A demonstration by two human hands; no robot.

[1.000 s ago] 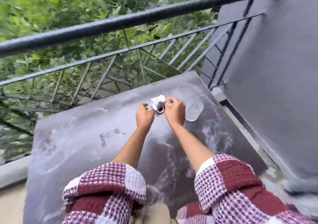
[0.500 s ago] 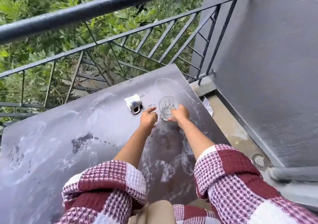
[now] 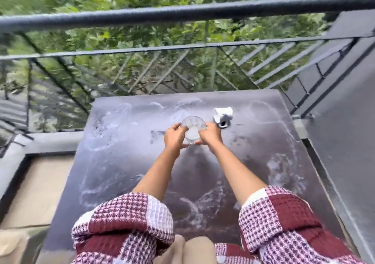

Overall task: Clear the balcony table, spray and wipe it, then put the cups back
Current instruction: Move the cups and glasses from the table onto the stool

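Observation:
A clear glass cup point(image 3: 192, 128) stands near the far middle of the dark grey balcony table point(image 3: 125, 168). My left hand point(image 3: 174, 137) grips its left side and my right hand point(image 3: 210, 136) grips its right side, fingers curled round the wall. A white mug point(image 3: 222, 116) with a dark inside sits on the table just right of and behind the glass, a little apart from my right hand. The tabletop is streaked with wet, whitish wipe marks.
A dark metal railing point(image 3: 182, 14) with slanted bars runs along the table's far edge, green foliage beyond it. A grey wall point(image 3: 349, 134) rises close on the right. Beige balcony floor point(image 3: 36, 186) lies to the left of the table.
Both hands now hold the glass, which has shifted from the mug's right side to its left. The left hand has closed on the glass. The camera has swung to face the railing.

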